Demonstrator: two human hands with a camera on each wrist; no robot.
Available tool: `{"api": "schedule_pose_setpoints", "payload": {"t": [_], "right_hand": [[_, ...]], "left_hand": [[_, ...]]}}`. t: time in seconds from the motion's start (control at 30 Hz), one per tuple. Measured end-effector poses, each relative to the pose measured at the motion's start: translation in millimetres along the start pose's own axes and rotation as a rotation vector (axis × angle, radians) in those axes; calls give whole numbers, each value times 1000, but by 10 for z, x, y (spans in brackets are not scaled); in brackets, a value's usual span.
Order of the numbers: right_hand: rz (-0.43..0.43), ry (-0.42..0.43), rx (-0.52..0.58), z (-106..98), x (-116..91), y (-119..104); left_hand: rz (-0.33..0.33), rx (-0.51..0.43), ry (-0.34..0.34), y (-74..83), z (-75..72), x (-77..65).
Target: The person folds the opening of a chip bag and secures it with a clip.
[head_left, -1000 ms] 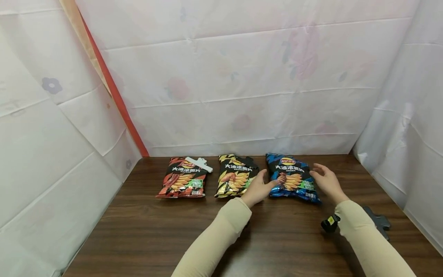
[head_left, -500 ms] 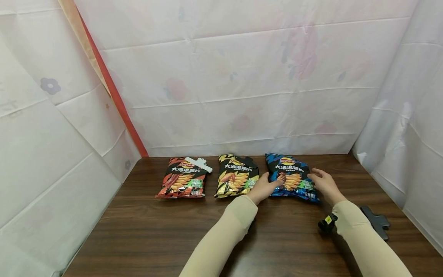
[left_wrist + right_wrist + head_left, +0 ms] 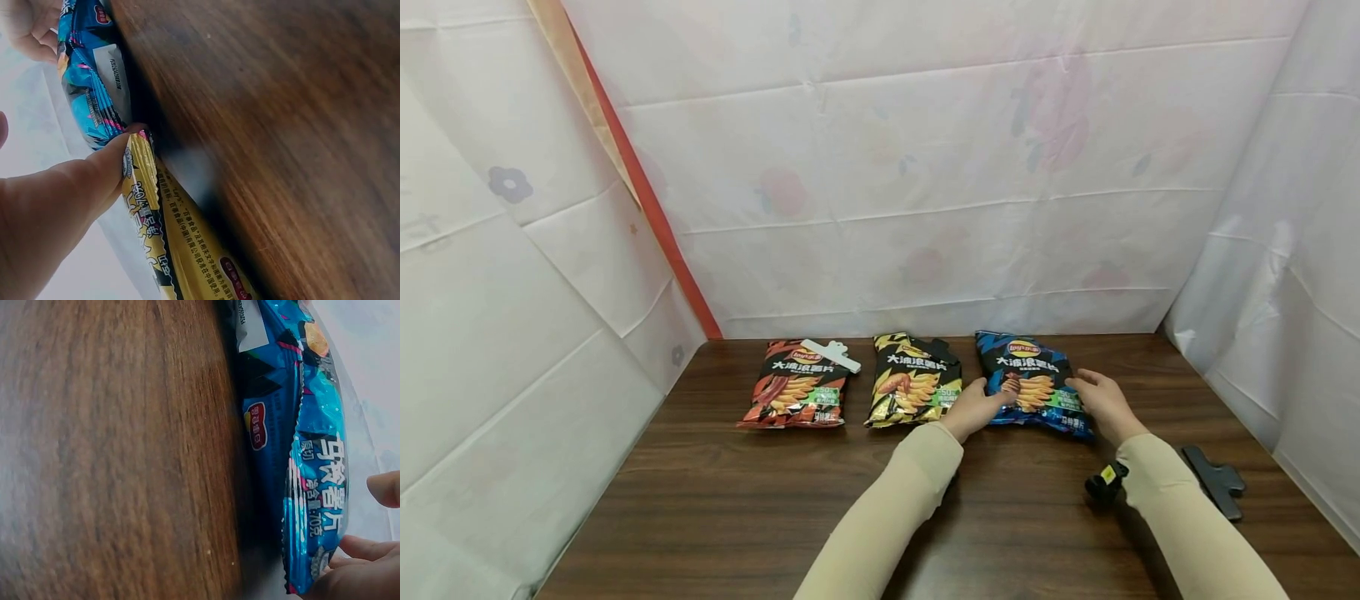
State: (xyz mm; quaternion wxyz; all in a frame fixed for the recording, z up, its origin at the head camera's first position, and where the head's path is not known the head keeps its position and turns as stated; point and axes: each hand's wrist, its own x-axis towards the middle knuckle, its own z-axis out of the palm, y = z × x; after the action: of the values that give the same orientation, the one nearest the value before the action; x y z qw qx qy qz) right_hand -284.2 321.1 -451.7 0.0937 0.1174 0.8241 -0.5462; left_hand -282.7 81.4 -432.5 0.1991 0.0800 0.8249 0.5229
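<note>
A blue chip bag (image 3: pixel 1033 385) lies face up on the table, between my two hands. My left hand (image 3: pixel 973 410) touches its left edge, thumb over the front; in the left wrist view a finger also meets the corner of the yellow chip bag (image 3: pixel 153 212). At the right edge, my right hand (image 3: pixel 1108 407) has its fingertips against the blue bag's lower corner, with the thumb apart from it in the right wrist view. The yellow bag bears a black clip (image 3: pixel 934 350). Farther left is a red chip bag (image 3: pixel 797 387) with a white clip (image 3: pixel 831 356).
Beside my right forearm a dark grey clip (image 3: pixel 1217 482) lies on the wooden table (image 3: pixel 737 517). White patterned sheets (image 3: pixel 925 167) stand behind and at both sides. A black wrist device (image 3: pixel 1105 485) hangs under my right sleeve.
My left hand has moved slightly right and down, against the blue bag's edge. My right hand has shifted a little down and left. The blue bag's right side has moved slightly left.
</note>
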Motion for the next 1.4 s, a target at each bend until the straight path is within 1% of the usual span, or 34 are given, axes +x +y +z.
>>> {"api": "schedule_pose_setpoints", "payload": {"t": [0.17, 0.37, 0.6, 0.8, 1.0, 1.13, 1.27, 1.4], "right_hand": [[9, 7, 17, 6, -7, -6], [20, 21, 42, 15, -25, -22], [27, 42, 97, 20, -31, -26], [48, 63, 110, 25, -26, -13], [45, 70, 131, 20, -46, -15], [46, 64, 145, 13, -70, -18], [50, 59, 143, 3, -91, -20], [53, 63, 131, -1, -101, -11]], "left_hand": [[8, 2, -7, 15, -7, -15], [13, 1, -7, -4, 6, -25], [16, 11, -10, -11, 14, -34], [9, 14, -10, -5, 17, -63], [9, 29, -27, -14, 8, -113], [12, 33, -16, -25, 12, -136], [8, 27, -8, -35, 20, -152], [13, 44, -5, -54, 26, -167]]}}
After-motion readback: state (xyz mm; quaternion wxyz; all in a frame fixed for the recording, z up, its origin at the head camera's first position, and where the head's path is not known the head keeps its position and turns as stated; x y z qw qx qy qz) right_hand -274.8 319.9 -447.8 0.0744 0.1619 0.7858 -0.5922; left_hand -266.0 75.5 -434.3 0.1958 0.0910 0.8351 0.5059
